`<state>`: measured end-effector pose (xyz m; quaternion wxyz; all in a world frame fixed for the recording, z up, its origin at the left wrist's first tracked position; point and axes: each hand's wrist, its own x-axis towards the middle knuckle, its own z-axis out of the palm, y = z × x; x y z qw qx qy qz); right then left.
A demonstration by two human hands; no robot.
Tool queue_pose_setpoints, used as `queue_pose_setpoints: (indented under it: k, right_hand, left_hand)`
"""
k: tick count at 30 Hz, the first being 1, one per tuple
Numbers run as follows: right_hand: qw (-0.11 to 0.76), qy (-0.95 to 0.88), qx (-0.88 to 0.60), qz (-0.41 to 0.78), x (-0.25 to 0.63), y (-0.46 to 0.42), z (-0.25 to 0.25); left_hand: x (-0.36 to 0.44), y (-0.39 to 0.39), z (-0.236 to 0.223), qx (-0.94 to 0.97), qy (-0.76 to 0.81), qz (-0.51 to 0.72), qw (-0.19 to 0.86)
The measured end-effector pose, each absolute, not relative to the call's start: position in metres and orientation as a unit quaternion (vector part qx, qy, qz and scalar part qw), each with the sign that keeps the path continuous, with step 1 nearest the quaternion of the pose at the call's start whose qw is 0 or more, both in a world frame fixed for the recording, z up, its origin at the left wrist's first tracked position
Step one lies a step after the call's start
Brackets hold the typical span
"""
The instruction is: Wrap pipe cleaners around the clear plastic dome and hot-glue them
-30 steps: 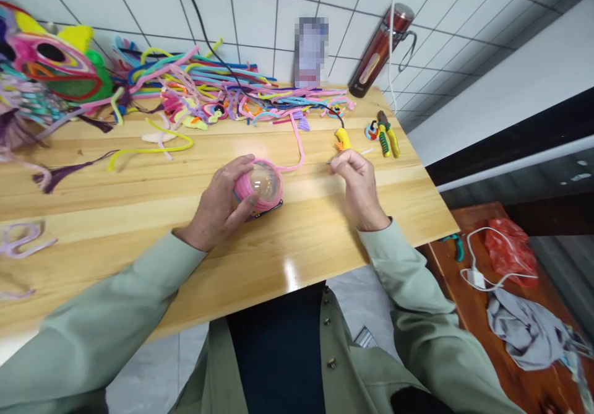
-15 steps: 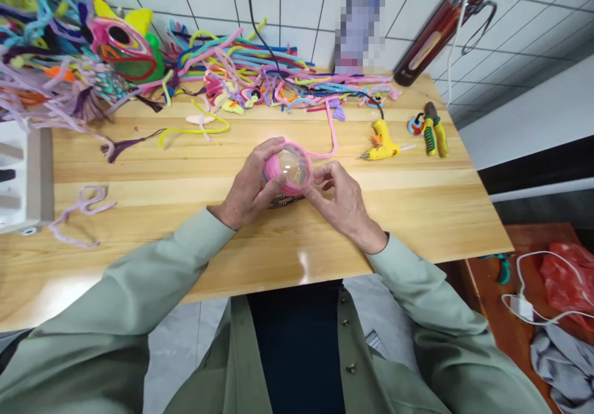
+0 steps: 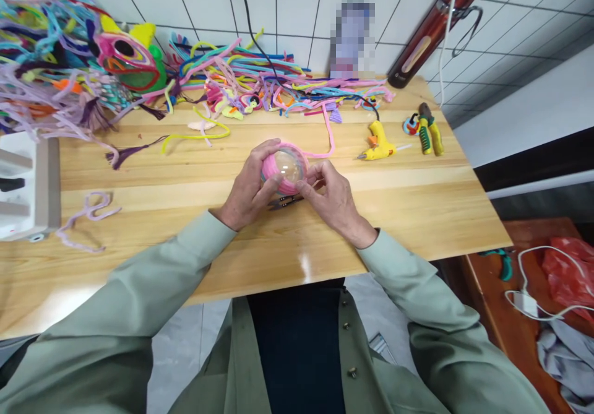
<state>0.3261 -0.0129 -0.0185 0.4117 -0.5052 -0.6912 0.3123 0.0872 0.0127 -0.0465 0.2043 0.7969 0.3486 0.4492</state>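
Note:
My left hand (image 3: 245, 191) curls round a clear plastic ball (image 3: 286, 166) that is partly wrapped in pink pipe cleaner. My right hand (image 3: 331, 200) grips the same ball from its right side, thumb and fingers pinched on the pink wrapping. A loose tail of the pink pipe cleaner (image 3: 328, 135) runs from the ball up toward the back of the wooden table (image 3: 417, 203). Small black snips (image 3: 283, 202) lie on the table just under the ball.
A yellow glue gun (image 3: 378, 145) and yellow-handled pliers (image 3: 429, 130) lie right of the ball. Heaps of coloured pipe cleaners (image 3: 241, 80) and a bright mask-like figure (image 3: 127, 58) fill the back edge. A white box (image 3: 28, 185) stands at left. A dark red flask (image 3: 427, 30) leans on the tiled wall.
My right hand came in from near the glue gun and closed on the ball. The view shifted left, bringing the white box into sight.

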Motion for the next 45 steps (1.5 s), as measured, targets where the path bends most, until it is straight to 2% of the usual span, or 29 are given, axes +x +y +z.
queue_pose_setpoints:
  k: [14, 20, 22, 24, 27, 31, 35, 42, 45]
  right_hand:
    - [0.429, -0.681, -0.524, 0.279, 0.311, -0.007, -0.023]
    - [0.388, -0.715, -0.499, 0.297, 0.322, -0.008, -0.019]
    - [0.356, -0.762, -0.471, 0.266, 0.353, 0.003, -0.013]
    - [0.312, -0.804, -0.479, 0.164, 0.398, 0.025, -0.003]
    - [0.174, -0.845, -0.506, -0.001, 0.473, 0.073, 0.014]
    - [0.062, -0.871, -0.488, -0.019, 0.531, 0.128, 0.025]
    - [-0.06, -0.918, -0.39, -0.036, 0.548, 0.149, 0.023]
    - [-0.049, -0.941, -0.334, -0.023, 0.572, 0.163, 0.014]
    - [0.019, -0.94, -0.34, 0.009, 0.563, 0.155, 0.011]
  left_hand:
    - [0.09, 0.012, -0.05, 0.763, 0.386, 0.465, 0.228]
    - [0.088, 0.01, -0.048, 0.756, 0.393, 0.473, 0.223]
    - [0.084, 0.009, -0.048, 0.752, 0.406, 0.477, 0.207]
    - [0.08, 0.008, -0.049, 0.749, 0.412, 0.477, 0.205]
    - [0.073, 0.007, -0.05, 0.752, 0.405, 0.481, 0.195]
    - [0.069, 0.003, -0.046, 0.759, 0.406, 0.475, 0.183]
    - [0.07, -0.002, -0.039, 0.762, 0.409, 0.467, 0.185]
    - [0.071, -0.002, -0.036, 0.762, 0.396, 0.466, 0.212]
    - [0.071, -0.002, -0.039, 0.761, 0.39, 0.477, 0.206]
